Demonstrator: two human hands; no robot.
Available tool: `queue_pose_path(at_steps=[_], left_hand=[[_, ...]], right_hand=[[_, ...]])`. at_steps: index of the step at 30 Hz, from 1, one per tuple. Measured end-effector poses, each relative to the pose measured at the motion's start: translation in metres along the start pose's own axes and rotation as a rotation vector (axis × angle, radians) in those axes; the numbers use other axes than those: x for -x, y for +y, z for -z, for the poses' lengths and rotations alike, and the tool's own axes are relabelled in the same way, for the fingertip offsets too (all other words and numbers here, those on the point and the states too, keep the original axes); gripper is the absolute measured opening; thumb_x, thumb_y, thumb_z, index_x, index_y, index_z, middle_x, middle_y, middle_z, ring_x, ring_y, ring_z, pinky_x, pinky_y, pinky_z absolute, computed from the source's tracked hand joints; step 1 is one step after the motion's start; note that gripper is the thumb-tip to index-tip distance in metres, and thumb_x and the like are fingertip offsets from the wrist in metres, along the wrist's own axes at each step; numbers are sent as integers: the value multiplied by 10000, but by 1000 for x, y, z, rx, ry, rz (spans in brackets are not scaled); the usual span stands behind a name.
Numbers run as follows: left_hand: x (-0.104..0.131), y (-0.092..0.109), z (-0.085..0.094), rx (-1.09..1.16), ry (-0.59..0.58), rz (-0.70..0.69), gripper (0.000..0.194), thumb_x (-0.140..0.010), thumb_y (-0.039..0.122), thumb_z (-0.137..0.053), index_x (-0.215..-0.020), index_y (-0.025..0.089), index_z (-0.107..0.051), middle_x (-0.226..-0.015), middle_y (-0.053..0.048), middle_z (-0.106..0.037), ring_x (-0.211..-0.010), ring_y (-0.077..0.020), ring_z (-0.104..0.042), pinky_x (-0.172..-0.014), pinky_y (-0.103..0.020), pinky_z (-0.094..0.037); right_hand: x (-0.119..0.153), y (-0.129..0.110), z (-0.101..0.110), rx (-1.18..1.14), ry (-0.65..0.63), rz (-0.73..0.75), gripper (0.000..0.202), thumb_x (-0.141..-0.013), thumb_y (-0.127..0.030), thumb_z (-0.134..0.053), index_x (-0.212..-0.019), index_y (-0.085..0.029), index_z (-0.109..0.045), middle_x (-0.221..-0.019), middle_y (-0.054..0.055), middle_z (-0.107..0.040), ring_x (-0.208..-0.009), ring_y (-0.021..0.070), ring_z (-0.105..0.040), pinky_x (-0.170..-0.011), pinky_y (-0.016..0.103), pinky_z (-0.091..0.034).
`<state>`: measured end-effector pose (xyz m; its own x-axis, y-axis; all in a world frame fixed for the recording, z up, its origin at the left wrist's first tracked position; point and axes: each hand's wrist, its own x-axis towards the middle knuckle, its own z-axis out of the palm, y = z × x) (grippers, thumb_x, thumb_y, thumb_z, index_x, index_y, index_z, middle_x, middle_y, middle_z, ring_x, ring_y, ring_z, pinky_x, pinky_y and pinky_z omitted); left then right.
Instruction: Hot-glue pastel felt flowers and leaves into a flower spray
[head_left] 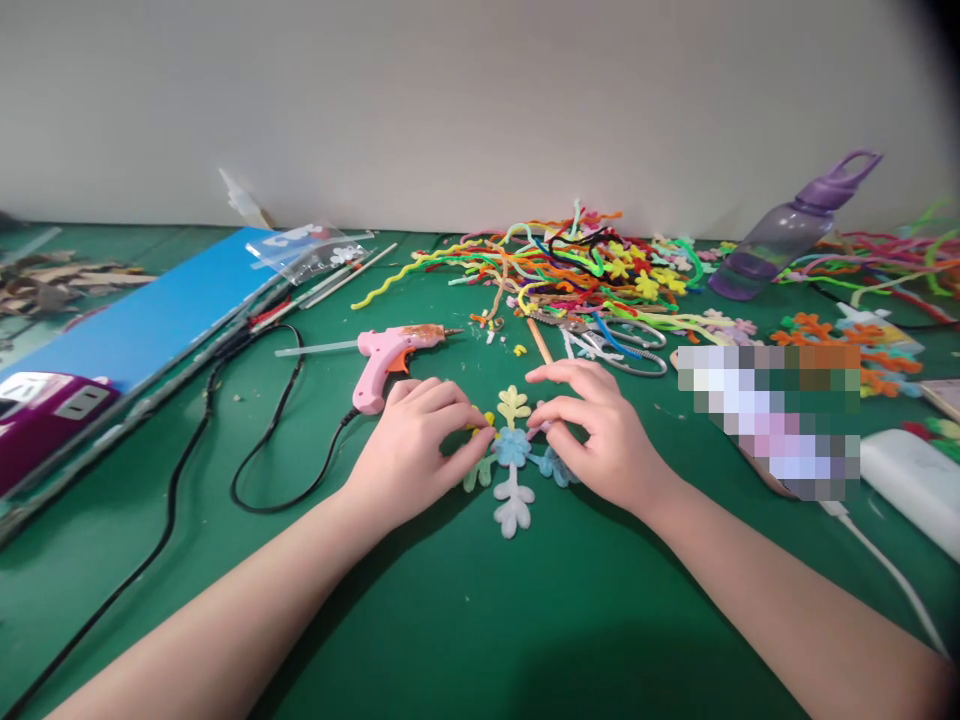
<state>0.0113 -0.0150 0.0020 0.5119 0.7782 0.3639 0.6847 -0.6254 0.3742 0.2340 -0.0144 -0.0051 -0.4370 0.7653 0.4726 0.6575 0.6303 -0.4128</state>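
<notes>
A snowflake-like shape (513, 448) of fuzzy pipe cleaner lies flat on the green table, with a blue flower at its middle. Its arms are pale yellow at the top, white (513, 505) at the bottom, and green, blue, yellow and pink at the sides. My left hand (427, 445) pinches the yellow arm (482, 425) at the upper left between thumb and fingers. On the other side, my right hand (600, 430) has thumb and a finger closed on the pink arm (539, 424), its index finger raised. My hands partly cover the side arms.
A pink glue gun (390, 360) with a black cord lies left of my hands. Behind are scissors (626, 348) and heaped pipe cleaners (585, 265). A purple bottle (780, 235), blurred phone (772, 430) and white charger (911, 485) stand or lie right; a blue board (172, 310) is left.
</notes>
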Motion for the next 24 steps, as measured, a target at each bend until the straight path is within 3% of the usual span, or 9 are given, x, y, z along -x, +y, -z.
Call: queue_pose_path(at_steps=[5,9,12,17,24], left_hand=[[0,2,-1,-29,-99,-30,246,-913,325,-494,-794,209,-676,-797,-6,-617,-776,-161,-530,-791,-370,-339],[1,-3,-4,-72,-59,58,227,-920,310,-477,-905,208,-679,-849,-19,-624,-827,-178,-546,-783,-369,-353],[0,-4,-4,-67,-20,71,205,-915,296,-485,-970,200,-657,-898,-25,-631,-858,-181,-551,-793,-369,-364],[1,-2,-5,-35,-85,-9,182,-914,271,-486,-896,216,-659,-938,-30,-626,-889,-190,-528,-807,-372,-372],[1,-2,-6,-10,-127,3,171,-899,227,-493,-978,224,-645,-1045,-58,-593,-960,-216,-504,-813,-385,-389]], right_hand=[[0,3,-2,22,-48,-12,213,-784,-92,-513,-778,-213,-687,-1205,41,-578,-1185,228,-456,-1032,441,-345],[-1,2,-2,-8,-59,13,237,-766,-77,-514,-657,-224,-664,-1115,19,-614,-1151,220,-485,-1050,461,-314],[-2,2,-1,-21,-17,-17,188,-749,-91,-542,-717,-223,-673,-1100,34,-616,-1116,216,-507,-1016,448,-357],[-3,4,0,-23,-88,-66,187,-738,-98,-554,-702,-232,-679,-1213,25,-572,-1200,238,-449,-1032,467,-349],[-2,4,-3,-6,-114,-59,204,-730,-98,-549,-721,-253,-681,-1237,6,-570,-1226,252,-435,-1054,519,-318]])
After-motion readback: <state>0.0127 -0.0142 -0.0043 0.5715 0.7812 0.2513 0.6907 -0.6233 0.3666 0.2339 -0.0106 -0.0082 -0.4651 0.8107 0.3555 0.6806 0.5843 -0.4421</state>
